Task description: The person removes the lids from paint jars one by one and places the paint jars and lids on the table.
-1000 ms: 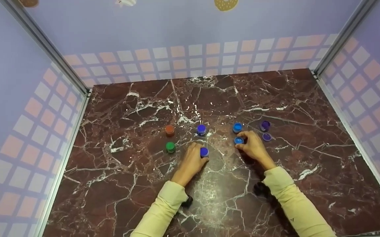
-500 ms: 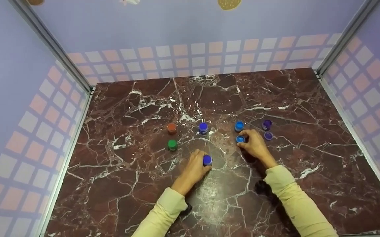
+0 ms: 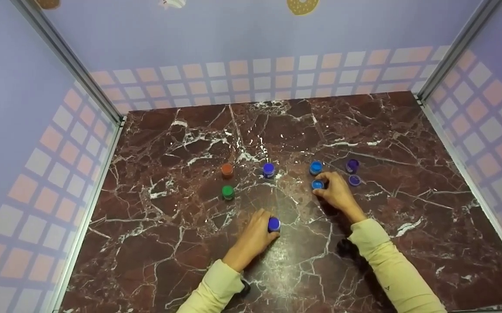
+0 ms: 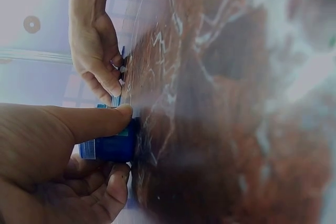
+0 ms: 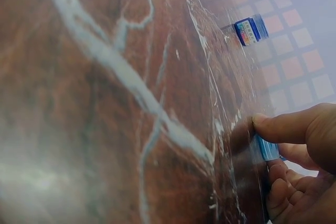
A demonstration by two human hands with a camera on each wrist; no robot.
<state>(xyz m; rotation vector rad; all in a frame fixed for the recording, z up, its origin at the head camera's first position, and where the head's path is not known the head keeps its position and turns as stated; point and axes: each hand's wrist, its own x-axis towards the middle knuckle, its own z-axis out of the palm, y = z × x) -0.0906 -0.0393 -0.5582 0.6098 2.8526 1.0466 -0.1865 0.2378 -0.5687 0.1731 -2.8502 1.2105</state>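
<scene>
In the head view my left hand (image 3: 257, 234) grips a small dark blue paint jar (image 3: 274, 224), with its lid facing up. The left wrist view has the thumb and fingers on either side of this jar (image 4: 114, 148), its base close to the tabletop. My right hand (image 3: 337, 193) pinches a light blue lid (image 3: 317, 185) low at the table. Just behind that lid stands an open light blue paint jar (image 3: 316, 168). In the right wrist view the thumb and fingers partly cover the light blue lid (image 5: 268, 149).
A second dark blue jar (image 3: 268, 170), an orange jar (image 3: 227, 170) and a green jar (image 3: 228, 192) stand left of centre. To the right are an open purple jar (image 3: 352, 165) and its lid (image 3: 354, 180). Patterned walls (image 3: 272, 65) surround the marbled table (image 3: 155, 256).
My left hand has drawn the dark blue jar toward me, down the head view. My right hand stays at the light blue lid. The other jars keep their places.
</scene>
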